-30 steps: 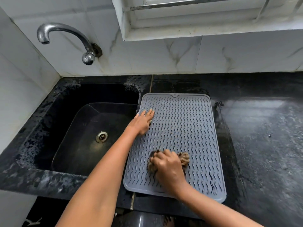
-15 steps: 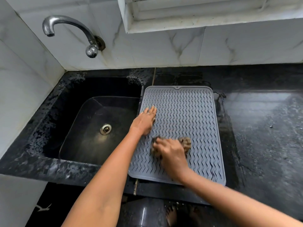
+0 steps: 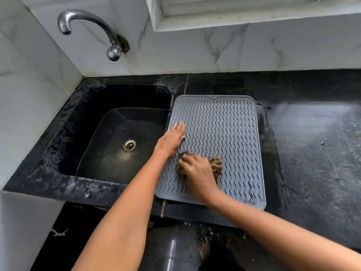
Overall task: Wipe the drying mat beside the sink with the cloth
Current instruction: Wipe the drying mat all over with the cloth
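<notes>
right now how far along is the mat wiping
Midway, by the look of it. Setup is done: the left hand lies flat on the grey drying mat by its sink-side edge. In hand: the right hand presses the brown cloth on the mat's near-middle. Which parts are already wiped can't be told; the far half remains uncovered.

grey ribbed silicone drying mat [image 3: 224, 133]: wavy raised lines | brown crumpled cloth [image 3: 216, 164]: darker streaks | black stone sink basin [image 3: 117, 133]: silver drain | black speckled stone counter [image 3: 312, 153] | white grey-veined marble wall tiles [image 3: 195, 51]
</notes>
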A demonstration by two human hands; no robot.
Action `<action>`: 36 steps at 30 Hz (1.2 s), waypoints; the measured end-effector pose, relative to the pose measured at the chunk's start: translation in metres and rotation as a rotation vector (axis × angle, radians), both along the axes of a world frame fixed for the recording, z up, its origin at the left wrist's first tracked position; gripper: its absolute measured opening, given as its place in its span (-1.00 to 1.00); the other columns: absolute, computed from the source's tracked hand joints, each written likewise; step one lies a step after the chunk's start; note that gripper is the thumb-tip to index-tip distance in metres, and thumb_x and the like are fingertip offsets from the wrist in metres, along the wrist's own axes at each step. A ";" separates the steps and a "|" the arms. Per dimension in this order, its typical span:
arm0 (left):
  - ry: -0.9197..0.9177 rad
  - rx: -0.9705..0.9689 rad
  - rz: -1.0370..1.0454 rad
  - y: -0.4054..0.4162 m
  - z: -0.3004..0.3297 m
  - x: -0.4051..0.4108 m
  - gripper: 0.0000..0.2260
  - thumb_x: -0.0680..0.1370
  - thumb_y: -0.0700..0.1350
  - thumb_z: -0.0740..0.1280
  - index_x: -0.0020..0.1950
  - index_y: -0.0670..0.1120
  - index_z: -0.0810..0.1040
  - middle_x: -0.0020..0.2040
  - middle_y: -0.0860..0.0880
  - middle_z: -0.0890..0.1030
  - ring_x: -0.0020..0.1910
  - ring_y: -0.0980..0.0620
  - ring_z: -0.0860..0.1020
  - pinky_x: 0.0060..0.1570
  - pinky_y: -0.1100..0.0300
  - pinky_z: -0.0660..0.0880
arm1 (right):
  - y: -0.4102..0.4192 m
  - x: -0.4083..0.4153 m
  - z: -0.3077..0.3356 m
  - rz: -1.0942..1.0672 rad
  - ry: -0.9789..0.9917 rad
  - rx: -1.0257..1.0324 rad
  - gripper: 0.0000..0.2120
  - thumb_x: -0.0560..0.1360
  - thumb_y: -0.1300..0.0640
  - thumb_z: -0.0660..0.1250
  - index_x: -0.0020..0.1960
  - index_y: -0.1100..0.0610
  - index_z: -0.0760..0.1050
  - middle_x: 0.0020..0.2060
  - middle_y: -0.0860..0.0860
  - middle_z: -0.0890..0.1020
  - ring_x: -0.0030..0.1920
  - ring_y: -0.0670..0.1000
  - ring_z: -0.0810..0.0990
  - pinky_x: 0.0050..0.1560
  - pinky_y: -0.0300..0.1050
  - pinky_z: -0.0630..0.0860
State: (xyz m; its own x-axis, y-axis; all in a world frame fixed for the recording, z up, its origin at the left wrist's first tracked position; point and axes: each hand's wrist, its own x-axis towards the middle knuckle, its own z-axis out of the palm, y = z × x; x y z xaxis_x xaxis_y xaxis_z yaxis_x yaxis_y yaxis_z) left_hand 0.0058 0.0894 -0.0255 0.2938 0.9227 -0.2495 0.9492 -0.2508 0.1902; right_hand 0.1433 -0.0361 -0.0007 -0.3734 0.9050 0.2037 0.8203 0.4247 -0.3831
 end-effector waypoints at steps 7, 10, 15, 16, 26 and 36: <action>0.000 0.096 0.008 -0.003 0.012 0.005 -0.58 0.66 -0.11 0.07 0.51 -0.16 0.21 0.52 -0.12 0.25 0.51 -0.08 0.19 0.47 0.06 0.20 | -0.053 0.000 0.007 0.148 0.118 -0.271 -0.67 0.19 0.29 0.24 -0.17 0.05 0.67 -0.23 -0.06 0.70 -0.24 0.01 0.59 -0.27 -0.17 0.48; -0.108 0.243 0.121 0.015 0.027 0.008 -0.75 0.61 -0.06 0.17 0.05 -0.13 0.59 0.09 -0.11 0.63 0.12 -0.15 0.56 -0.02 0.04 0.49 | -0.006 0.005 0.030 -0.176 0.864 -0.781 -0.64 0.28 0.42 0.12 -0.19 0.19 0.65 -0.34 0.02 0.70 -0.35 -0.10 0.63 -0.35 -0.28 0.49; -0.290 0.298 0.413 0.064 0.043 0.005 -0.77 0.59 -0.04 0.22 0.05 -0.08 0.64 0.06 -0.08 0.64 0.05 -0.11 0.59 -0.08 0.08 0.47 | 0.089 0.034 0.051 -0.498 1.592 -0.958 -0.63 0.41 0.51 0.12 -0.02 0.17 0.56 -0.43 0.12 0.55 -0.53 0.01 0.47 -0.54 -0.29 0.41; -0.309 0.286 0.441 0.073 0.043 0.005 -0.79 0.58 -0.06 0.24 0.09 -0.05 0.63 0.10 -0.07 0.62 0.07 -0.10 0.58 -0.03 0.07 0.49 | 0.104 0.037 0.054 -0.465 1.659 -0.940 -0.68 0.43 0.50 0.20 0.03 0.20 0.54 -0.37 0.12 0.59 -0.45 0.02 0.52 -0.49 -0.25 0.48; -0.357 0.165 0.548 0.156 0.025 -0.004 -0.84 0.52 -0.14 0.35 0.04 0.03 0.66 0.05 -0.06 0.67 0.08 -0.08 0.60 -0.04 0.13 0.47 | 0.251 -0.003 0.015 -0.250 0.359 -0.130 -0.53 0.35 0.43 0.27 0.22 0.16 0.51 0.10 0.10 0.59 0.10 0.11 0.53 0.07 -0.09 0.45; -0.569 -0.050 0.721 0.188 0.029 -0.014 -0.91 0.38 -0.24 0.53 -0.28 -0.08 0.69 -0.23 -0.12 0.71 -0.24 0.00 0.68 -0.22 0.12 0.65 | 0.188 -0.023 -0.012 0.150 -0.032 -0.020 -0.60 0.42 0.33 0.26 0.24 0.18 0.48 0.19 0.10 0.51 0.17 0.14 0.39 0.03 0.05 0.33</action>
State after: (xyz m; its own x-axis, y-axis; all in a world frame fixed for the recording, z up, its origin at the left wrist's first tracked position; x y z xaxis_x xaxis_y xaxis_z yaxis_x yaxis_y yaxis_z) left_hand -0.0086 0.2778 0.0031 -0.2575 0.9222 -0.2885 0.6324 0.3866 0.6713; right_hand 0.1203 0.1518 -0.0123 -0.5108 0.8424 0.1715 0.7602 0.5358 -0.3674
